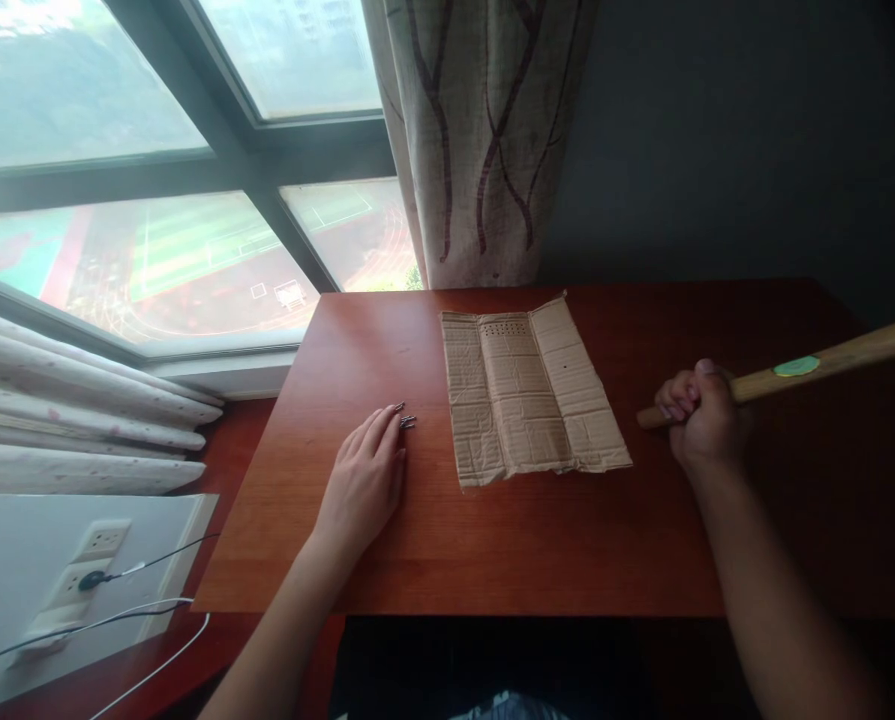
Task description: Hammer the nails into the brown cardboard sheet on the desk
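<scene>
- Two hands are seen at the table (552, 560); its near edge is crossed by both forearms.
- Left hand (368, 470): laid palm down, fingers together and nearly straight. Whether anything is pinched beneath cannot be told.
- Metal bits (408, 422), perhaps nails: found on the table at the left fingertips. Judged light, stiff and apt to roll; best pinched by the shank, one at a time.
- Right hand (709, 415): closed in a full fist around the stick (852, 352), near its blunt end. The far end is cut off by the frame, so its load cannot be judged.
- Stick: wooden, green label (796, 366) borne on one side. Judged rigid and rather smooth; a firm wrap is called for, lest it twist.
- Card (526, 400): spread between the hands, touched by neither; creased into three panels, dark dots (505, 328) grouped at the top. Judged light, easily bent or torn; better lifted by both side edges.
- Beyond: curtain (484, 140) and window (79, 80) noted.
</scene>
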Available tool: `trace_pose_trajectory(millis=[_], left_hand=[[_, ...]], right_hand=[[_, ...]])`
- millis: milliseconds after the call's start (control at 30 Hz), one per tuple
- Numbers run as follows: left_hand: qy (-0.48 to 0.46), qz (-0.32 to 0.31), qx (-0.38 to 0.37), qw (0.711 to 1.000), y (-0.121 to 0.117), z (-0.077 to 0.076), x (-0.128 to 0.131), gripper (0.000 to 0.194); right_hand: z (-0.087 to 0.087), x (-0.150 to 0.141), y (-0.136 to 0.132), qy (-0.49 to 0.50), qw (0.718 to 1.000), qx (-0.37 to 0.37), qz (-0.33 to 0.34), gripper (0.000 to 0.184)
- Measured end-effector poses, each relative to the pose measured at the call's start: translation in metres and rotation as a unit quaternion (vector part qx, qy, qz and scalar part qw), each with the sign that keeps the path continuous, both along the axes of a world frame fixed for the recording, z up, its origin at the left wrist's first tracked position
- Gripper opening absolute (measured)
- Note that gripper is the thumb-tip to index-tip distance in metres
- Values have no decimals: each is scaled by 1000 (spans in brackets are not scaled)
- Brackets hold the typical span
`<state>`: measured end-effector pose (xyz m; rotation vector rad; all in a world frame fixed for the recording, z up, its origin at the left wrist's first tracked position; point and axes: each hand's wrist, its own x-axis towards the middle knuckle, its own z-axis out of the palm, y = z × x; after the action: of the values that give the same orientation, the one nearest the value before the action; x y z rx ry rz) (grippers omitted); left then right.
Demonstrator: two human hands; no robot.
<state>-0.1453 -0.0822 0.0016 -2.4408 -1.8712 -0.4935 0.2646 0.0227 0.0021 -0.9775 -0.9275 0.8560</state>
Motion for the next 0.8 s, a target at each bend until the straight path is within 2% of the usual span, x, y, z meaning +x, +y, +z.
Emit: trace_pose_trajectory(millis=[133, 267, 433, 633, 800], left_hand=[[-7, 20, 7, 1000, -6, -3, -1, 47], [-8, 50, -14, 999, 16, 3, -16, 49], [-6, 15, -71, 997, 40, 10, -25, 37], [-64, -28, -57, 996, 36, 5, -23, 31], [-54, -35, -43, 997, 28, 3, -24, 35]], right_hand=[[1, -1, 0, -1, 1000, 1, -2, 46], [2, -1, -1, 0, 1000, 2, -2, 46], [1, 0, 0, 7, 1000, 1, -3, 46], [2, 1, 0, 16, 1000, -6, 3, 49], [-1, 2, 0, 27, 999, -16, -3, 48]])
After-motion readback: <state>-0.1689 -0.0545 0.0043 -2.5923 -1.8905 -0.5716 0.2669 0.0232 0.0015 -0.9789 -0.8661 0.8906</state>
